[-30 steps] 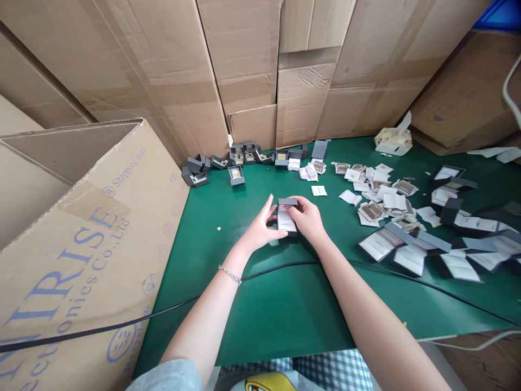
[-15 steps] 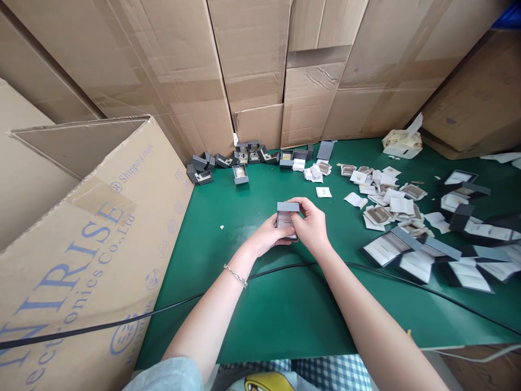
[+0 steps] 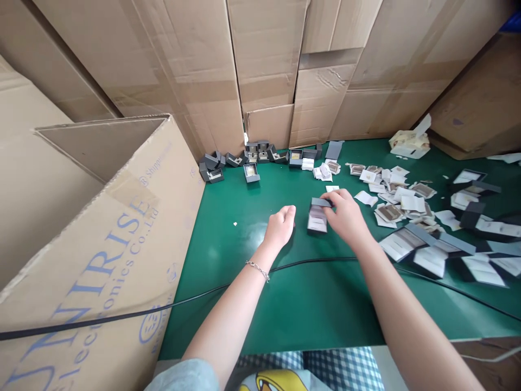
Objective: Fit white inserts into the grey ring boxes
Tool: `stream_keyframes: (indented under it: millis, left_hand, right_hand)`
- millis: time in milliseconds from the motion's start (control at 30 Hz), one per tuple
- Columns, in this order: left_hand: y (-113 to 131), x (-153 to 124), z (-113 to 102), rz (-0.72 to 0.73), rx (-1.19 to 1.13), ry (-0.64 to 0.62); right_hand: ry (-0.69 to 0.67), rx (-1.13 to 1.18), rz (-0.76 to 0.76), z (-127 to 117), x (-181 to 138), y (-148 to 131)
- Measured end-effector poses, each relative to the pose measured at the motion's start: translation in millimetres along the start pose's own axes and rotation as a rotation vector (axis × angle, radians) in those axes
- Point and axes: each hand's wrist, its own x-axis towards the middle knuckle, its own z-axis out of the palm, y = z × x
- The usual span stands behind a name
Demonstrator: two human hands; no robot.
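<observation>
My right hand [image 3: 345, 215] grips a small open jewellery box [image 3: 317, 220] by its right side and raised lid. The box is dark grey outside with a pale lining, and faces me. To its left, apart from it, my left hand [image 3: 280, 225] is closed with the thumb on top. Whether anything is inside those curled fingers is hidden. A small white card [image 3: 332, 188] lies just behind my right hand. A bracelet [image 3: 258, 270] circles my left wrist.
Several small boxes [image 3: 251, 173] stand along the back. White papers and brown pads [image 3: 389, 212] are heaped at right, beside more open boxes [image 3: 429, 260]. A black cable [image 3: 309, 261] crosses the green table [image 3: 285, 309]. A large carton [image 3: 134, 239] stands left; a tissue pack [image 3: 410, 145] sits back right.
My hands have come apart. My right hand has carried the box to the right, while my left hand has let go of it and closed. The view has shifted slightly.
</observation>
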Motion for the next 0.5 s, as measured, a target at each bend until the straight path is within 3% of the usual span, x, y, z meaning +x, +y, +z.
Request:
stream_keyframes:
  millis: [67,200,367,500]
  left_hand:
    - [-0.7,1.0,-1.9,0.009,0.047,0.023]
    - [-1.0,0.6,-0.7,0.058,0.097,-0.004]
    - [-1.3,0.0,0.6,0.077,0.12,-0.034]
    - [-1.3,0.6,-0.5,0.068,0.13,-0.028]
  right_hand:
    - [-0.1,-0.167,0.001,-11.2,-7.3,12.3]
    - [-0.225,-0.45,-0.135,-41.9,-32.2,38.0]
    - [-0.255,-0.654,-0.11,-72.7,-53.0,72.6]
    - [-0.23,-0.674,-0.064,-79.2,-56.4,89.2]
